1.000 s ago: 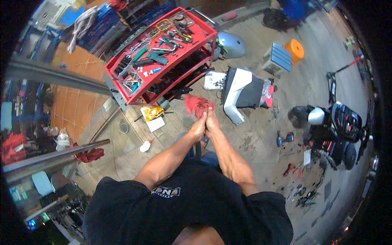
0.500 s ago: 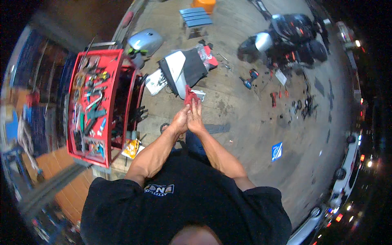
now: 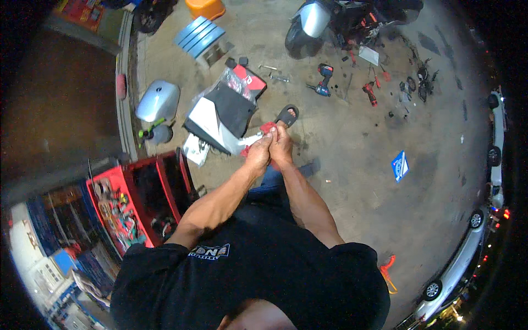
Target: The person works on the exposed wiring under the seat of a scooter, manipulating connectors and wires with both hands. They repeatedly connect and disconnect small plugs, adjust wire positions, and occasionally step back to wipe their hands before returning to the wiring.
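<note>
A crumpled red rag [image 3: 268, 127] is bunched between my two hands, held out in front of my body. My left hand [image 3: 258, 153] is closed on one side of it, with some red cloth showing beyond the fingers. Pressed against it, my right hand [image 3: 281, 145] has its fingers curled round the cloth. Just past the hands is a sandalled foot [image 3: 287, 115]. Beyond them to the left, a white and black body panel [image 3: 223, 118] lies on the floor, apart from the rag as far as I can tell.
At left stands a red tool trolley [image 3: 140, 184] topped with hand tools. A silver panel [image 3: 158, 100], a blue slatted stool [image 3: 200, 37] and an orange stool [image 3: 205, 8] are farther off. A motorbike [image 3: 313, 22], a cordless drill [image 3: 323, 81] and scattered parts lie ahead right.
My view has swung round, so the trolley sits lower and the motorbike farther left and up. My fingers, earlier stretched out together, now curl round the rag. A sandalled foot has come forward.
</note>
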`<state>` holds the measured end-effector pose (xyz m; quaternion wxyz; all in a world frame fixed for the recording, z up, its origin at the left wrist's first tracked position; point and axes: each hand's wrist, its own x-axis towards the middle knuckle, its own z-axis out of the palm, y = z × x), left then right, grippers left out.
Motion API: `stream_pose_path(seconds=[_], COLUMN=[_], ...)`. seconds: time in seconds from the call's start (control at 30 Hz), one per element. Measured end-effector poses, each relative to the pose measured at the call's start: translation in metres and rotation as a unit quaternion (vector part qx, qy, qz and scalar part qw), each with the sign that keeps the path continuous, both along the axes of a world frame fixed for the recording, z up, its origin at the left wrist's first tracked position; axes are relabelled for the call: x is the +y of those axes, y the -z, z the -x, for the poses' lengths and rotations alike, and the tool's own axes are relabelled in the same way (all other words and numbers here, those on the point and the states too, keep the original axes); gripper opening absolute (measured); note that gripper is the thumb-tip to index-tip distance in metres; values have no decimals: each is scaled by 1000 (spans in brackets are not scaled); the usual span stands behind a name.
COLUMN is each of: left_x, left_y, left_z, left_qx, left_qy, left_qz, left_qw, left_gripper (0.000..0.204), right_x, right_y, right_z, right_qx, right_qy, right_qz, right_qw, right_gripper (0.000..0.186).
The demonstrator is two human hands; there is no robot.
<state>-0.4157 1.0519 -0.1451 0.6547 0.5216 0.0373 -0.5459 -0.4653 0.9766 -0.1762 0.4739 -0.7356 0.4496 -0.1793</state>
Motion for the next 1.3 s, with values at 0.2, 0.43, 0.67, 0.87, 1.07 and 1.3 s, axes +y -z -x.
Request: stream_pose_path(seconds=[0.2,0.43,0.67,0.87,1.07,1.3], left_x=[-194,-307,-403,-535,-665,-695], left_y=[12,-14,-16,26,142,191], left_z=[-50,-119,-285,-448,-611,-673], left_qx=[8,-132,-261,-234,-605,-518], left_qy=[168,436,519,536,737,797], left_qz=[-85,-46,-146,-121,205,-6], left_qw=[982,889,801,802,223,311], left_gripper=[45,42,39,33,19,22], right_x=[-180,-307,-278,-247,-193,-251], right_y=[39,61,145,135,204,296], right_z=[-27,87,165,107,-177,-374], right_qx=[-38,169,113,257,-65,235], right_qy=[108,320,526,499,682,572], right_qz=[-154,-196,-158,-319,-285,-365], right_qw=[981,911,828,764,670,696], right_gripper=[34,37,38,44,26,28])
